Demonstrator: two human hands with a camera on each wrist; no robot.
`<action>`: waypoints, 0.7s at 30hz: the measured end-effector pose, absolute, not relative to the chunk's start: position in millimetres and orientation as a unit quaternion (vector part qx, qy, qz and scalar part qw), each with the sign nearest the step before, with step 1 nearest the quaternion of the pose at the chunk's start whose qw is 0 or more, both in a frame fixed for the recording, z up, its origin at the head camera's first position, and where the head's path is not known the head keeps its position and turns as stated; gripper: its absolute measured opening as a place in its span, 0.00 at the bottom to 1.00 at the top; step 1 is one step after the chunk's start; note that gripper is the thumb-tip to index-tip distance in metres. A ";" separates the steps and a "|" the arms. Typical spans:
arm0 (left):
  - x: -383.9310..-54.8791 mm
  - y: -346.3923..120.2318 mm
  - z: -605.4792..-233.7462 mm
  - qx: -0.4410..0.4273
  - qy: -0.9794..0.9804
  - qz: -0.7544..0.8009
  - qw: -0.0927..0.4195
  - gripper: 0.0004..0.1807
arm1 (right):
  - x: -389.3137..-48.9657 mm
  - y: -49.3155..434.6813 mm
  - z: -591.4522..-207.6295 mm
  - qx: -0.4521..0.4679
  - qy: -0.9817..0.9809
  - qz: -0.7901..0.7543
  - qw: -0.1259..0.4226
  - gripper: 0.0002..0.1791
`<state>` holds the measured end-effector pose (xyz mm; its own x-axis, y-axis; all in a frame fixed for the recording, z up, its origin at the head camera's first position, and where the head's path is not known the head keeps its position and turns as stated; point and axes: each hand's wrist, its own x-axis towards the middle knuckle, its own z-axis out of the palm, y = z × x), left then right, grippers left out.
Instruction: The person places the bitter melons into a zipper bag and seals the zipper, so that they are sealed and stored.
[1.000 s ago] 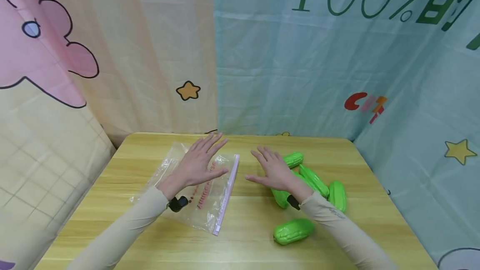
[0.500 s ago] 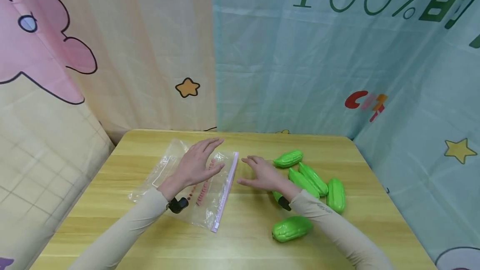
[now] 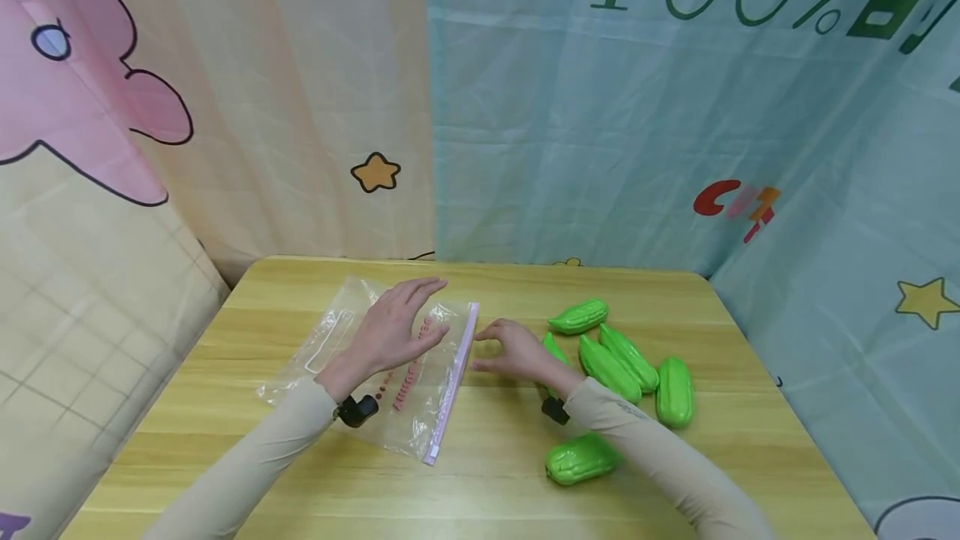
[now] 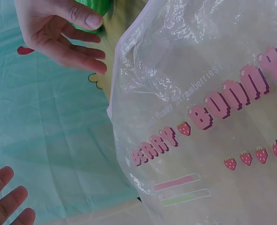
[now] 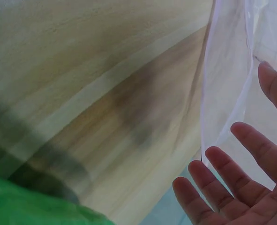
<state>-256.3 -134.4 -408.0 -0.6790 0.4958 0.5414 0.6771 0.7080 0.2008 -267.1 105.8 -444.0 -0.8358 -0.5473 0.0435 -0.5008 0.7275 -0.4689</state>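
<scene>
A clear plastic zip bag [image 3: 408, 432] lies flat on the table, its lilac zip edge [image 3: 450, 390] facing right. Pink "Berry Bunny" lettering [image 4: 232, 98] shows on it in the left wrist view. Over the bag hovers my left hand [image 3: 392, 327], fingers extended, holding nothing. My right hand [image 3: 517, 352] is just right of the zip edge with its fingers loosely bent and thumb apart. Nothing is in its grasp, and in the right wrist view a gap shows between thumb and fingers [image 5: 225, 171]. Several green ridged gourds, like bitter melons, lie to its right.
One gourd [image 3: 581, 459] lies near the front, apart from the others. Another gourd [image 3: 576, 317] is at the back, and one more gourd [image 3: 675, 392] is farthest right. Printed curtains [image 3: 562, 148] hang behind the wooden table [image 3: 337, 490].
My right hand has moved left, away from above the gourds to beside the zip edge, and its fingers have bent more. My left hand has dipped slightly and stays over the bag.
</scene>
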 end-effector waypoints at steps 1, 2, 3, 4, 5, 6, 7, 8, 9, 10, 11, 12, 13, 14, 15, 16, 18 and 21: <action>-256.7 -134.5 -407.7 -0.328 -0.894 -0.198 0.232 0.35 | -268.1 105.1 -444.9 -0.280 0.929 -0.237 0.052 0.27; -256.9 -134.5 -407.3 -0.329 -0.893 -0.199 0.234 0.35 | -269.1 104.5 -445.8 -0.279 0.930 -0.235 0.053 0.26; -257.1 -134.6 -407.1 -0.328 -0.893 -0.201 0.234 0.35 | -269.7 103.8 -446.4 -0.276 0.931 -0.233 0.056 0.26; -257.2 -134.6 -407.0 -0.329 -0.893 -0.202 0.234 0.35 | -270.4 103.2 -447.1 -0.274 0.932 -0.232 0.058 0.26; -257.4 -134.6 -407.2 -0.329 -0.892 -0.203 0.234 0.35 | -271.0 102.7 -448.0 -0.271 0.933 -0.231 0.059 0.25; -257.5 -134.6 -407.3 -0.329 -0.892 -0.204 0.232 0.35 | -271.2 102.1 -448.5 -0.267 0.934 -0.230 0.061 0.24; -257.4 -134.6 -407.4 -0.329 -0.892 -0.205 0.231 0.34 | -271.6 101.6 -449.4 -0.264 0.935 -0.228 0.061 0.24; -257.4 -134.7 -407.8 -0.329 -0.892 -0.206 0.230 0.34 | -271.7 101.1 -450.2 -0.260 0.936 -0.227 0.062 0.23; -257.3 -134.7 -408.3 -0.329 -0.893 -0.207 0.228 0.34 | -271.9 100.5 -450.9 -0.257 0.938 -0.226 0.062 0.23; -257.0 -134.8 -408.8 -0.328 -0.893 -0.207 0.226 0.34 | -272.1 99.8 -451.6 -0.253 0.940 -0.222 0.063 0.23; -256.9 -134.8 -409.5 -0.328 -0.894 -0.208 0.225 0.34 | -272.2 99.1 -452.6 -0.249 0.942 -0.218 0.064 0.23; -256.6 -134.8 -409.9 -0.327 -0.894 -0.210 0.223 0.34 | -272.2 98.2 -453.4 -0.245 0.943 -0.215 0.065 0.23; -256.4 -134.7 -410.3 -0.326 -0.894 -0.211 0.223 0.34 | -272.3 97.2 -454.1 -0.243 0.945 -0.211 0.066 0.23; -256.3 -134.8 -410.9 -0.326 -0.894 -0.213 0.223 0.34 | -272.4 96.3 -454.8 -0.241 0.946 -0.207 0.066 0.23; -256.2 -134.6 -411.2 -0.325 -0.894 -0.214 0.223 0.33 | -272.4 95.2 -455.5 -0.238 0.947 -0.203 0.066 0.23; -256.1 -134.4 -411.5 -0.325 -0.893 -0.215 0.224 0.33 | -272.5 94.1 -456.4 -0.235 0.949 -0.199 0.065 0.23; -256.4 -134.1 -412.2 -0.325 -0.892 -0.218 0.225 0.33 | -272.7 92.0 -458.1 -0.229 0.952 -0.194 0.063 0.23; -256.7 -133.5 -413.9 -0.328 -0.891 -0.221 0.222 0.32 | -272.6 89.6 -460.3 -0.216 0.956 -0.187 0.062 0.24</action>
